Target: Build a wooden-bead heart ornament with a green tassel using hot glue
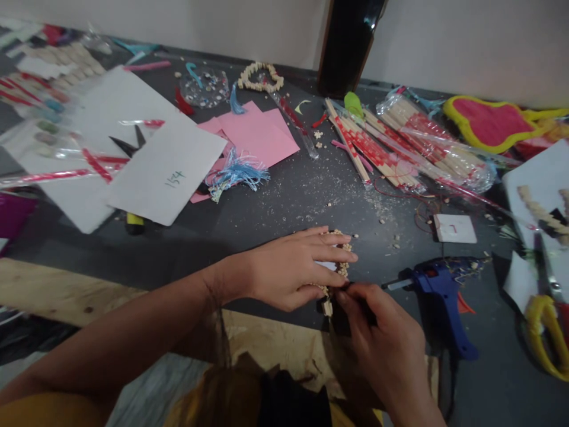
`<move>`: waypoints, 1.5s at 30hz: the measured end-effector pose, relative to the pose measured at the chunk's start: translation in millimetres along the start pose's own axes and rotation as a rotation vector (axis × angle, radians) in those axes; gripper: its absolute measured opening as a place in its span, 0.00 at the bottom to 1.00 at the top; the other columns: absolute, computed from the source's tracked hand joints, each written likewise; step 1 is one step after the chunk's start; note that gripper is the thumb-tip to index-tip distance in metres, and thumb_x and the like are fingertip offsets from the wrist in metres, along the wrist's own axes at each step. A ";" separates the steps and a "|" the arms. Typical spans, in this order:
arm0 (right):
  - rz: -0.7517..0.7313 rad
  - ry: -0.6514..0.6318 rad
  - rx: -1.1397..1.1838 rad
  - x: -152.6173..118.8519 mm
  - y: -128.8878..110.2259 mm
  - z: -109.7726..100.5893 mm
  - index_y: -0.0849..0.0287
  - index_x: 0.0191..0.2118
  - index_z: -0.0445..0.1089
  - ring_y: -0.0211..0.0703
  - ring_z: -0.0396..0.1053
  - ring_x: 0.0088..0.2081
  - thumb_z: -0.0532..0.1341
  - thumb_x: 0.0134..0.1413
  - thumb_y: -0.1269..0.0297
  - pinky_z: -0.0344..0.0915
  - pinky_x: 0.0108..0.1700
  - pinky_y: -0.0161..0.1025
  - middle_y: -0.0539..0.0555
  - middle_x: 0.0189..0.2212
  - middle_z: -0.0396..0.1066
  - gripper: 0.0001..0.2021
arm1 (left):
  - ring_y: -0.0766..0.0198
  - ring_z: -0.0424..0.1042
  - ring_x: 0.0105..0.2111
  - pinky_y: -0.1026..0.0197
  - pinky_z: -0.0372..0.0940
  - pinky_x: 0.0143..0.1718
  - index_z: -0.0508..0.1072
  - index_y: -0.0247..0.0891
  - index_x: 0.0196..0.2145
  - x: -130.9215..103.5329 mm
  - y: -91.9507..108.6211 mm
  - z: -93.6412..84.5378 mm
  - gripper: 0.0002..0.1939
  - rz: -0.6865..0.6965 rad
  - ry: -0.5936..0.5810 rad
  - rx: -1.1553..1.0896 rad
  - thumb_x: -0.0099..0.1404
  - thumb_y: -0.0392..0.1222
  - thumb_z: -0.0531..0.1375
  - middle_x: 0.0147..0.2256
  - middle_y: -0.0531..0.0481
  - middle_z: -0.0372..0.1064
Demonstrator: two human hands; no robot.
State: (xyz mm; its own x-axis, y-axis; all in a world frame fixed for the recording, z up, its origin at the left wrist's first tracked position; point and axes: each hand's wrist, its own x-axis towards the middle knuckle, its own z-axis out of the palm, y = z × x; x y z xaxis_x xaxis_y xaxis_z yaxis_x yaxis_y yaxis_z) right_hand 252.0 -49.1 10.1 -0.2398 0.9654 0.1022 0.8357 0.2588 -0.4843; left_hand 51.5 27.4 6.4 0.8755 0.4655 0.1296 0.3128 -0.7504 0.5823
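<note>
Near the table's front edge lies a small craft piece (pixel 341 268) with a rim of short pale wooden bits and a white middle. My left hand (pixel 302 270) rests flat across it with fingers stretched out, hiding most of it. My right hand (pixel 384 341) is closed in a pinch at the lower right edge of the piece. Whatever sits between its thumb and forefinger is too small and dark to name. To the right of my right hand lies a blue hot glue gun (pixel 438 296), its nozzle end covered in stringy bits.
Bundles of red-tipped wooden chopsticks (pixel 373 148) lie at the back right. Yellow-handled scissors (pixel 544 332) are at the far right. Pink paper squares (pixel 260 133), a blue tassel (pixel 240 175) and a white card (pixel 166 172) lie left of centre. A wooden-bit ring (pixel 260 77) sits behind.
</note>
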 end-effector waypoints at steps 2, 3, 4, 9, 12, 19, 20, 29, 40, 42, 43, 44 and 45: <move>0.011 -0.001 0.009 -0.8 1.0 -0.9 0.55 0.32 0.67 0.36 0.68 0.26 0.56 0.60 0.63 0.58 0.29 0.32 0.46 0.25 0.72 0.07 | 0.52 0.49 0.64 0.44 0.44 0.64 0.72 0.40 0.49 -0.5 0.2 -0.4 0.16 0.000 0.002 0.001 0.64 0.38 0.54 0.60 0.46 0.59; 0.003 -0.005 0.007 -1.1 1.1 -1.4 0.55 0.31 0.67 0.36 0.68 0.26 0.56 0.60 0.63 0.58 0.29 0.32 0.47 0.25 0.72 0.07 | 0.52 0.49 0.64 0.44 0.45 0.64 0.72 0.40 0.49 -0.5 0.4 -0.6 0.16 0.001 0.004 0.000 0.64 0.38 0.55 0.60 0.46 0.59; -0.010 -0.008 0.004 -1.3 1.0 -1.8 0.55 0.31 0.67 0.36 0.68 0.26 0.56 0.60 0.63 0.58 0.29 0.33 0.47 0.25 0.71 0.07 | 0.52 0.50 0.64 0.44 0.45 0.64 0.72 0.40 0.49 -0.5 0.7 -0.7 0.16 0.002 0.005 0.000 0.64 0.38 0.55 0.60 0.46 0.59; -0.042 0.001 0.013 -0.8 0.3 -1.2 0.55 0.33 0.68 0.37 0.69 0.28 0.56 0.60 0.63 0.60 0.31 0.33 0.47 0.26 0.73 0.06 | 0.52 0.50 0.64 0.45 0.45 0.64 0.72 0.39 0.49 1.4 1.5 -0.9 0.16 0.000 0.000 -0.004 0.64 0.37 0.55 0.60 0.45 0.59; -0.038 0.009 -0.002 -0.2 1.0 1.3 0.55 0.34 0.69 0.37 0.69 0.28 0.57 0.60 0.63 0.60 0.32 0.33 0.48 0.27 0.73 0.06 | 0.52 0.49 0.64 0.45 0.44 0.64 0.72 0.39 0.49 1.6 1.0 -0.6 0.16 -0.001 -0.001 -0.005 0.64 0.37 0.55 0.60 0.46 0.59; -0.059 0.052 -0.100 0.5 -0.9 4.6 0.56 0.30 0.68 0.38 0.69 0.26 0.56 0.60 0.61 0.58 0.31 0.35 0.48 0.24 0.72 0.09 | 0.53 0.49 0.64 0.45 0.44 0.64 0.71 0.38 0.50 -1.3 -0.3 -0.3 0.17 0.005 0.019 -0.006 0.64 0.37 0.55 0.60 0.45 0.59; -0.067 0.056 -0.108 0.5 -1.4 4.6 0.57 0.30 0.68 0.38 0.69 0.26 0.56 0.60 0.62 0.58 0.31 0.35 0.48 0.24 0.72 0.09 | 0.53 0.49 0.64 0.45 0.44 0.64 0.71 0.38 0.51 -1.3 -0.2 -0.2 0.17 0.004 0.018 -0.005 0.64 0.37 0.55 0.60 0.45 0.59; -0.103 0.085 -0.175 1.4 -4.2 7.8 0.56 0.27 0.66 0.37 0.66 0.24 0.57 0.59 0.62 0.55 0.29 0.35 0.47 0.20 0.69 0.10 | 0.54 0.48 0.64 0.46 0.44 0.65 0.70 0.40 0.50 -0.4 0.0 -0.6 0.17 -0.009 0.002 0.007 0.65 0.37 0.53 0.61 0.47 0.58; -0.008 0.002 -0.056 -0.8 -4.0 0.2 0.57 0.35 0.68 0.38 0.70 0.27 0.53 0.61 0.64 0.61 0.29 0.34 0.50 0.26 0.73 0.08 | 0.54 0.48 0.64 0.46 0.44 0.65 0.70 0.39 0.51 -0.8 0.9 -1.9 0.17 -0.004 -0.009 0.018 0.64 0.37 0.54 0.61 0.47 0.58; -0.028 0.009 -0.013 -1.9 -3.8 -1.5 0.57 0.36 0.68 0.38 0.71 0.28 0.53 0.61 0.65 0.63 0.31 0.34 0.50 0.28 0.74 0.07 | 0.54 0.49 0.64 0.46 0.45 0.64 0.70 0.39 0.50 -0.4 1.1 -2.3 0.17 -0.003 -0.006 0.019 0.64 0.38 0.54 0.60 0.47 0.59; -0.045 0.019 -0.005 -2.4 -3.9 -1.8 0.57 0.36 0.68 0.37 0.71 0.29 0.54 0.61 0.65 0.63 0.32 0.34 0.50 0.28 0.74 0.07 | 0.54 0.49 0.64 0.46 0.45 0.64 0.71 0.39 0.50 -0.2 1.3 -2.4 0.17 0.000 -0.002 0.017 0.64 0.38 0.54 0.60 0.47 0.59; -0.064 0.034 -0.010 -2.9 -4.3 -1.8 0.57 0.35 0.68 0.37 0.71 0.29 0.54 0.60 0.65 0.63 0.32 0.34 0.50 0.28 0.74 0.07 | 0.54 0.50 0.64 0.45 0.45 0.64 0.71 0.39 0.50 -0.1 1.4 -2.3 0.16 0.003 0.001 0.015 0.65 0.38 0.54 0.60 0.46 0.59; -0.079 0.041 -0.025 -3.3 -4.8 -1.4 0.57 0.34 0.68 0.37 0.70 0.29 0.55 0.60 0.65 0.63 0.33 0.34 0.50 0.27 0.73 0.06 | 0.54 0.50 0.64 0.45 0.46 0.64 0.71 0.39 0.50 0.1 1.5 -2.0 0.16 0.003 0.004 0.014 0.65 0.38 0.54 0.60 0.46 0.60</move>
State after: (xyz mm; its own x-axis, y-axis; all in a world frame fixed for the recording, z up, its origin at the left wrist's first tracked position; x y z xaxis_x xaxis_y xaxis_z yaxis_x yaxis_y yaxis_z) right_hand 249.5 -53.5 13.3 -0.2854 0.9423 0.1752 0.8272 0.3345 -0.4514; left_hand 51.3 27.3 8.9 0.8752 0.4647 0.1344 0.3150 -0.7583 0.5708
